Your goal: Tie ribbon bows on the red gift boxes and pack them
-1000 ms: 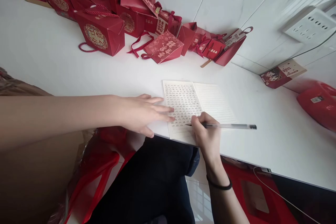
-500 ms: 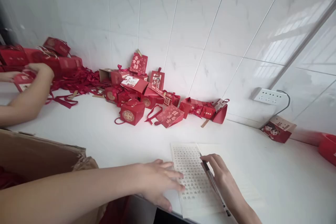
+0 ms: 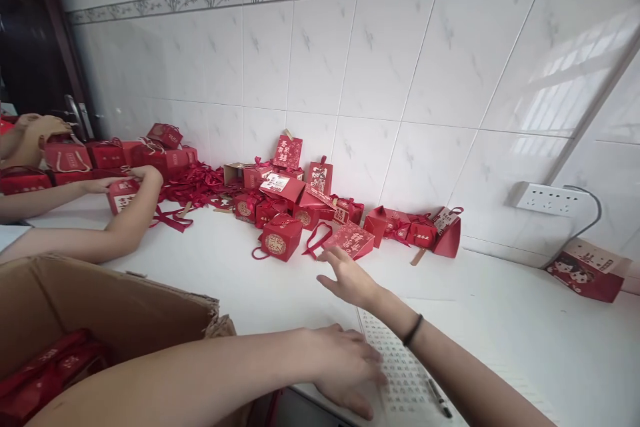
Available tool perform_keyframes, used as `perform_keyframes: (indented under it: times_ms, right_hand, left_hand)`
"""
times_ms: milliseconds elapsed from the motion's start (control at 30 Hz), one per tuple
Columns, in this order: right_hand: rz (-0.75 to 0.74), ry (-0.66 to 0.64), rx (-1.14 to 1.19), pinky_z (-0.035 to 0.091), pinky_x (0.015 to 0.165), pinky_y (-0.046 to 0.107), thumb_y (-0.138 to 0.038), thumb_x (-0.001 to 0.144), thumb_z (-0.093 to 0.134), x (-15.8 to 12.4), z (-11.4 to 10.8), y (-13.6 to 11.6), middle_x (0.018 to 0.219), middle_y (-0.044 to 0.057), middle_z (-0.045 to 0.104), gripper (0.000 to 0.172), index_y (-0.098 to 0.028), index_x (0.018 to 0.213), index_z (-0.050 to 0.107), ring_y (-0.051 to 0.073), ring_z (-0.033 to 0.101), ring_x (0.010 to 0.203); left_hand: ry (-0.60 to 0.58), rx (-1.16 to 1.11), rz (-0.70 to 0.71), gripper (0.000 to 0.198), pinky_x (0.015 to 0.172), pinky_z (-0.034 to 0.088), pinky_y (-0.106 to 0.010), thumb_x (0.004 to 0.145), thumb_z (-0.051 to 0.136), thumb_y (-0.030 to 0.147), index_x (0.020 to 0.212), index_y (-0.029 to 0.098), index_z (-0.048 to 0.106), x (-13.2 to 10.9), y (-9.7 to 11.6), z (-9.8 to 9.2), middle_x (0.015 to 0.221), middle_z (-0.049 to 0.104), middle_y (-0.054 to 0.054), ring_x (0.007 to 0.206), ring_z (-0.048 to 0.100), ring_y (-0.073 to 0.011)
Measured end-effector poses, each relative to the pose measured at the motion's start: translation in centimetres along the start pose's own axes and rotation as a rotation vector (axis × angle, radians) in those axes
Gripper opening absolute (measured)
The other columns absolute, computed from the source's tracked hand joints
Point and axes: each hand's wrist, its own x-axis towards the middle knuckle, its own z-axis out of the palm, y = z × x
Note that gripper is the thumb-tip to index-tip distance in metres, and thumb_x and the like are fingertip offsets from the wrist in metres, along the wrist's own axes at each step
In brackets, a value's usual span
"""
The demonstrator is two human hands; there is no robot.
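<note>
My left hand (image 3: 347,367) rests palm-down at the left edge of a notebook (image 3: 400,357) filled with handwriting, its fingers apart and slightly smeared by motion. A pen (image 3: 440,397) lies on the lower part of the page, partly hidden by my right forearm. With a dark band on its wrist, my right hand (image 3: 345,278) reaches over the top of the notebook, fingers stretched out and nothing seen in them. Its fingertips overlap the lower edge of a red gift box (image 3: 353,240) with a ribbon; I cannot tell whether they touch. Another red box (image 3: 281,240) sits just left.
Several red boxes and a heap of red ribbons (image 3: 197,180) line the tiled wall. At left, another person's hands hold a red box (image 3: 121,195); more hands work farther back. An open cardboard box (image 3: 165,300) stands front left. A power strip (image 3: 547,199) hangs at right.
My right hand has let go of the pen and moved up and left toward the red boxes. The pen now lies on the notebook. The view has tilted up and turned left.
</note>
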Motion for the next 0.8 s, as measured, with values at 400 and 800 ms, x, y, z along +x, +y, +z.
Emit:
perform_keyframes:
  times_ms: [400,800]
  right_hand:
    - [0.409,0.129,-0.009,0.051,0.08,0.039,-0.03,0.09,0.058,6.3,4.3,3.5,0.104,0.007,0.058,0.023,-0.013,0.105,0.057,0.019,0.058,0.092]
    - [0.497,0.0,-0.275,0.05,0.083,0.039,-0.028,0.091,0.057,6.6,0.6,6.4,0.107,0.008,0.059,0.024,-0.011,0.107,0.058,0.02,0.058,0.097]
  left_hand:
    - [-0.053,-0.111,-0.234,0.056,0.088,0.047,-0.045,0.083,0.046,0.048,0.132,0.022,0.047,-0.7,-2.0,-2.4,0.131,0.051,-0.012,0.118,0.05,-0.0314]
    - [-0.073,-0.094,-0.213,0.054,0.091,0.045,-0.045,0.084,0.047,0.044,0.132,0.018,0.047,-0.4,-1.7,-2.7,0.132,0.051,-0.013,0.119,0.049,-0.0317]
